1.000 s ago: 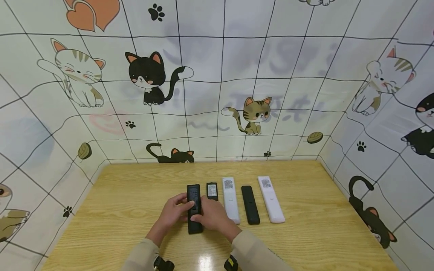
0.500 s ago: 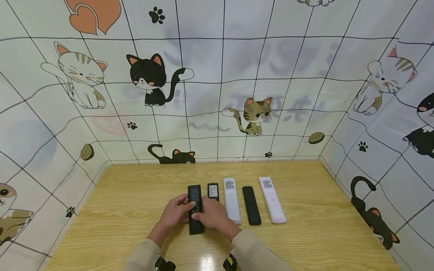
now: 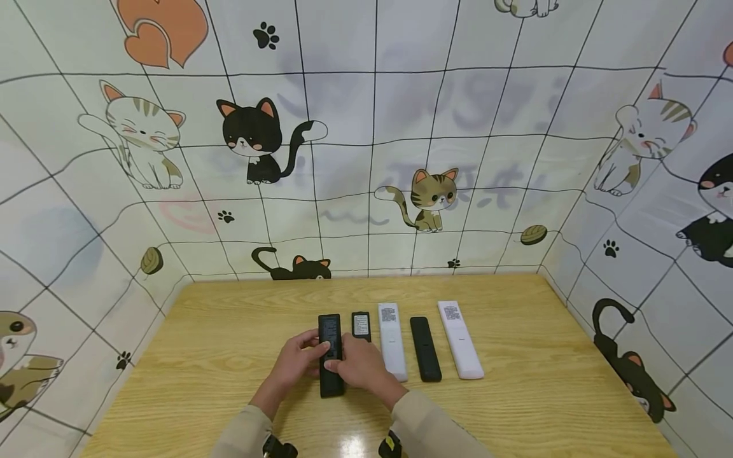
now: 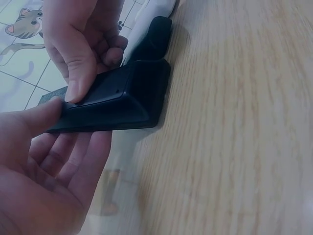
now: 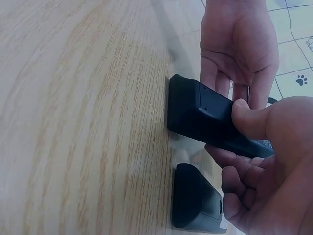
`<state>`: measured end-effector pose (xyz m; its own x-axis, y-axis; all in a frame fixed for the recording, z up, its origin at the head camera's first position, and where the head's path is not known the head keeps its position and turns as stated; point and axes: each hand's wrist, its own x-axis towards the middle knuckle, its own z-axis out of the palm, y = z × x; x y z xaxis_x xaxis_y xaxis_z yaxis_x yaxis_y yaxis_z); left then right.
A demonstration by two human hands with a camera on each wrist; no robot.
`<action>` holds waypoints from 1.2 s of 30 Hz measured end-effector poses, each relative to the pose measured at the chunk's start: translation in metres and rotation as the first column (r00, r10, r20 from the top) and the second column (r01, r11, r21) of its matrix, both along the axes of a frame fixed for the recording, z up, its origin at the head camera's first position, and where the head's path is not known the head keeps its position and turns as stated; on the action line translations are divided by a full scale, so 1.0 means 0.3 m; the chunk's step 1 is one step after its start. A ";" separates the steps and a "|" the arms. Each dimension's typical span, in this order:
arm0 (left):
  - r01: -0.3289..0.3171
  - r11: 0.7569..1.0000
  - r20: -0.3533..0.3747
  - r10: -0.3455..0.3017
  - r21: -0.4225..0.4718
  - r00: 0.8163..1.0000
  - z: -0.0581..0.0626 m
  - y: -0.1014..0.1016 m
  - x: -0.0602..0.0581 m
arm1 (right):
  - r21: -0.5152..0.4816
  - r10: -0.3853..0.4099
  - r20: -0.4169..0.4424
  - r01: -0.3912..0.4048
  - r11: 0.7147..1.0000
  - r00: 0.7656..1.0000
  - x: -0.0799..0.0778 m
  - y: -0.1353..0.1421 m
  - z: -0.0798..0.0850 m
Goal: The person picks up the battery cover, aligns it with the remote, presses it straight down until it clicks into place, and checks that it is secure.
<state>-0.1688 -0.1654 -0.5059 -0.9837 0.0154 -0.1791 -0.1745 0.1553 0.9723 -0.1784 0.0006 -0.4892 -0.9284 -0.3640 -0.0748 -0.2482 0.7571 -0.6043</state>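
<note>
A black remote control (image 3: pixel 330 381) is held between both hands, its back with the battery cover facing up. My left hand (image 3: pixel 293 364) grips its left side, thumb on top and fingers beneath. From the right side my right hand (image 3: pixel 363 364) grips it too, and in the left wrist view the right thumb (image 4: pixel 80 81) presses on the battery cover (image 4: pixel 105 88). The near end of the remote sits right at the tabletop in the right wrist view. Just right of it lies a smaller black remote (image 3: pixel 361 324) with a white label, partly hidden by my right hand.
Further right lie a white remote (image 3: pixel 392 346), another black remote (image 3: pixel 425 350) and a second white remote (image 3: pixel 460 340), all backs up in a row. The wooden table (image 3: pixel 544 381) meets a cat-patterned wall covering (image 3: pixel 343 159) at the back and sides.
The head view has shifted slightly. Both hands keep the same hold on the black remote control, with no visible movement of the battery cover.
</note>
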 end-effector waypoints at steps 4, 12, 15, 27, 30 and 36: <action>0.015 1.000 0.007 -0.015 0.003 1.000 0.000 -0.004 0.001 | -0.034 0.019 0.033 -0.018 0.999 0.999 0.002 0.010 0.009; 0.026 1.000 0.015 -0.026 0.002 1.000 0.007 -0.017 -0.002 | -0.054 0.071 0.033 -0.069 0.996 0.997 -0.004 0.040 0.040; 0.008 1.000 0.014 -0.008 -0.001 1.000 0.015 -0.020 -0.004 | -0.063 0.077 0.024 -0.075 0.995 0.997 -0.009 0.053 0.052; -0.039 0.998 0.036 0.040 -0.039 0.999 0.010 -0.032 -0.023 | -0.022 0.151 -0.043 -0.153 0.988 0.988 -0.037 0.159 0.100; -0.042 0.998 0.047 0.045 -0.056 0.998 0.004 -0.031 -0.031 | -0.002 0.152 -0.053 -0.153 0.988 0.987 -0.042 0.186 0.104; -0.046 0.994 0.072 0.053 -0.096 0.996 -0.002 -0.023 -0.039 | 0.009 0.129 -0.043 -0.128 0.992 0.991 -0.043 0.233 0.106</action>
